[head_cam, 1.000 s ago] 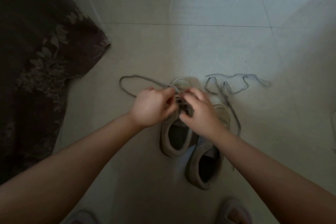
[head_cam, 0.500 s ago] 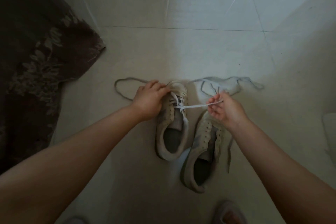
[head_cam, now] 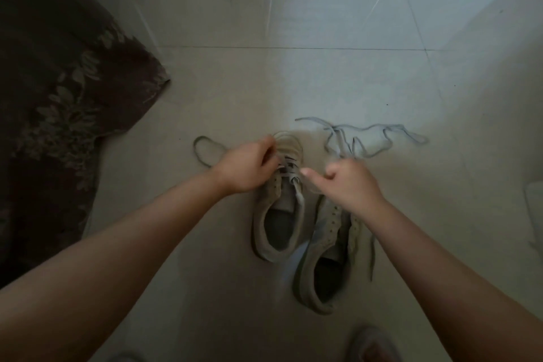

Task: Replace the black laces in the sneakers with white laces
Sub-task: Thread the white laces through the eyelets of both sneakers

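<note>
Two worn pale sneakers lie side by side on the tiled floor. The left sneaker (head_cam: 277, 214) has a white lace (head_cam: 289, 169) crossed through its front eyelets. My left hand (head_cam: 246, 169) grips this sneaker at its front left side, fingers curled in by the lacing. My right hand (head_cam: 351, 182) hovers over the right sneaker (head_cam: 326, 261), thumb pointing left and fingers curled; the loose white lace (head_cam: 370, 141) on the floor behind runs up into it. The hand is blurred. A dark lace (head_cam: 204, 150) loops on the floor at left; another dark lace (head_cam: 372, 253) trails beside the right sneaker.
A dark floral cloth (head_cam: 58, 103) covers the floor at left. A slipper toe (head_cam: 373, 344) shows at the bottom edge, and a second slipper toe (head_cam: 126, 358) is barely visible. A pale object (head_cam: 535, 209) sits at the right edge. Bare tiles (head_cam: 293, 38) stretch beyond the shoes.
My right hand pulled the white lace out to the right, then came back in toward the left sneaker. My left hand stays at that sneaker's front.
</note>
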